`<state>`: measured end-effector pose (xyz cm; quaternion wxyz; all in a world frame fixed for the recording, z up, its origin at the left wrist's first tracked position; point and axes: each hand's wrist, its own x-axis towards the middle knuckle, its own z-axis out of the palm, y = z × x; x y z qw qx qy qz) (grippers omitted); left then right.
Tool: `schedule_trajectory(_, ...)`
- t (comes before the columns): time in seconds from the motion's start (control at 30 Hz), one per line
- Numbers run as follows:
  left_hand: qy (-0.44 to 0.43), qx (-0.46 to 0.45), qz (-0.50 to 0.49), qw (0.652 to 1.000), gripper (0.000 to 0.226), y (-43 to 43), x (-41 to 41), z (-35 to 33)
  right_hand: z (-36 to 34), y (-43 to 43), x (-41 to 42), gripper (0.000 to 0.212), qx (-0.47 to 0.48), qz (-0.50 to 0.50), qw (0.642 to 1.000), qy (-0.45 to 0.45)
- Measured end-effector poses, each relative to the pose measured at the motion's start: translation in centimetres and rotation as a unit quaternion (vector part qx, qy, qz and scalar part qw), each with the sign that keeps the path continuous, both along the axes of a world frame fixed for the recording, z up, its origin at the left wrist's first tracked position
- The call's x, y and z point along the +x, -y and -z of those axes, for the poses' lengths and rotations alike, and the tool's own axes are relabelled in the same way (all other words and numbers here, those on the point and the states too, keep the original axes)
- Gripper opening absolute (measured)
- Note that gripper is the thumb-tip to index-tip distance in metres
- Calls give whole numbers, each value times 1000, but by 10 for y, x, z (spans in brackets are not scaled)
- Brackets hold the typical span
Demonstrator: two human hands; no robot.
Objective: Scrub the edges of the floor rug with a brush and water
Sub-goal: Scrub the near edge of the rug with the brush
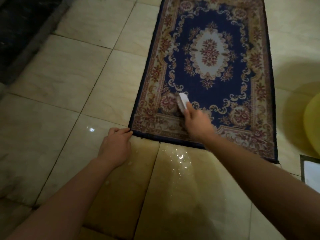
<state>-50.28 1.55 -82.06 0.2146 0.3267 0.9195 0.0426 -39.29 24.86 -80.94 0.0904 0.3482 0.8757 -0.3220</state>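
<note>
A dark blue floor rug (210, 70) with a cream medallion and floral border lies flat on the tiled floor. My right hand (197, 122) grips a white-backed scrubbing brush (183, 102), whose bristles press on the rug's near left border area. My left hand (116, 146) rests at the rug's near left corner, its fingertips curled over the dark edge there. A puddle of water (180, 161) shines on the tiles just in front of the rug's near edge.
A yellow basin (311, 125) sits at the right edge of view, beside the rug. A white framed object (310, 172) lies below it. A dark raised step (22, 37) runs along the far left. Beige tiles (69, 75) spread to the left.
</note>
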Motion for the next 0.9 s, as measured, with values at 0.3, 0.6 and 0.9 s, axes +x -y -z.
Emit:
schedule_trajectory(0.3,2,-5,8,1000,45,1,-1,-3,15,50,7,47,-110,-157,979,-74)
schedule_trajectory(0.6,30,-30,1,999,48,-4,1,-8,13,84,24,46,-133,-273,953,13)
schedule_trajectory(0.9,-31,-138,24,990,56,-38,19,-13,3,-5,96,47,-79,38,994,-70)
